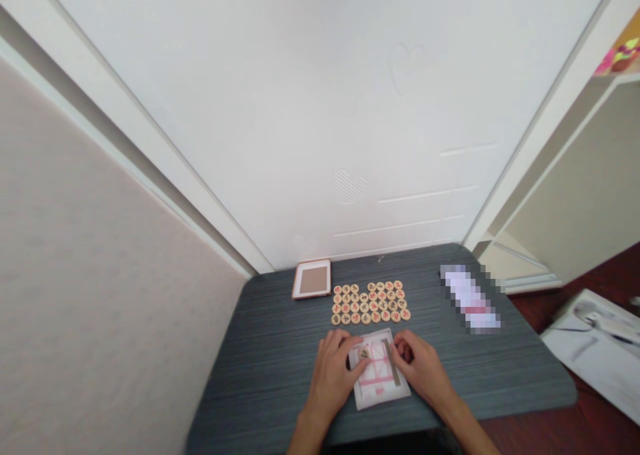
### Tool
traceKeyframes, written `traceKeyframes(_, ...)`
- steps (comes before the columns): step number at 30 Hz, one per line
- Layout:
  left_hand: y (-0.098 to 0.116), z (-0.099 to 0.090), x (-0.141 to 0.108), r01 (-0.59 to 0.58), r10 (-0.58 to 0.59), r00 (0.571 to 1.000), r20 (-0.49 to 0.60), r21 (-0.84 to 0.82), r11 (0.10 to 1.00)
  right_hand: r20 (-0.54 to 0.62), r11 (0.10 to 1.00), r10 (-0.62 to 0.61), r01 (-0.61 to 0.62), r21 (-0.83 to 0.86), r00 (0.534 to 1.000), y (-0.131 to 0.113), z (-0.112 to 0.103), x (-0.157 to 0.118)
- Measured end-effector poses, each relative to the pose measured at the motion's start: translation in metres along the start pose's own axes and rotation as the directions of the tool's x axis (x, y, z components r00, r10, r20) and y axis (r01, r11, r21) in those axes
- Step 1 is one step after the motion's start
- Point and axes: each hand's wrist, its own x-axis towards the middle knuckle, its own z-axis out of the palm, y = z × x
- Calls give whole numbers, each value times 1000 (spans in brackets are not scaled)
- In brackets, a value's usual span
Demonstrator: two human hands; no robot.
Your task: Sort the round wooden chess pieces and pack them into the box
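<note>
A pale, flat box [379, 396] lies at the table's front, with pink lines and a brown strip [393, 361] showing in it. My left hand [331, 371] reaches over its left edge, and a round wooden Chinese chess piece [364, 353] with a dark character sits between the thumb and index finger. Along the box's right edge, my right hand [419, 365] is closed with curled fingers, its thumb against the edge. Just beyond the box are several rows of Chinese chess pieces [374, 306], marked in red or dark; the farthest row has a gap.
A shallow brown-edged lid or tray [315, 280] lies at the back left of the dark table [270, 348]. A blurred, pixelated object [470, 298] lies at the right. Behind the table stands a white panel [300, 141], and a white item [595, 348] is off to the right.
</note>
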Motion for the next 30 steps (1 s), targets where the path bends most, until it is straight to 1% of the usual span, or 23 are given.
traceKeyframes(3, -8, 3, -4, 38, -49, 995, -88, -130, 991, -57, 997, -67, 65, -32, 996, -6, -5, 0)
traceKeyframes(6, -19, 8, -12, 61, -88, 989, -115, -218, 974, -89, 983, -163, 154, -99, 983, -18, -8, -1)
traceKeyframes(9, -28, 11, -22, 52, -83, 989, -124, -236, 970, -15, 966, -219, 215, -141, 976, -38, -3, -2)
traceKeyframes(11, -32, 12, -28, 36, -65, 990, -125, -226, 974, 63, 964, -223, 230, -136, 973, -50, 5, -1)
traceKeyframes(13, -35, 12, -32, 19, -43, 993, -112, -212, 977, 106, 966, -203, 217, -142, 973, -59, 16, -1)
traceKeyframes(14, -35, 12, -34, 12, -34, 994, -101, -208, 978, 109, 968, -186, 201, -153, 977, -61, 21, -1)
traceKeyframes(18, -33, 10, -35, 6, -22, 997, -74, -207, 978, 114, 965, -131, 153, -215, 985, -63, 34, 1)
traceKeyframes(24, -29, 8, -33, 21, -41, 994, -98, -200, 980, 129, 945, -126, 159, -286, 984, -64, 35, 5)
traceKeyframes(27, -29, 8, -34, 29, -51, 991, -122, -171, 985, 124, 949, -141, 170, -266, 982, -63, 37, 7)
traceKeyframes(30, -30, 10, -34, 35, -54, 991, -124, -146, 989, 142, 960, -186, 210, -182, 972, -60, 42, 8)
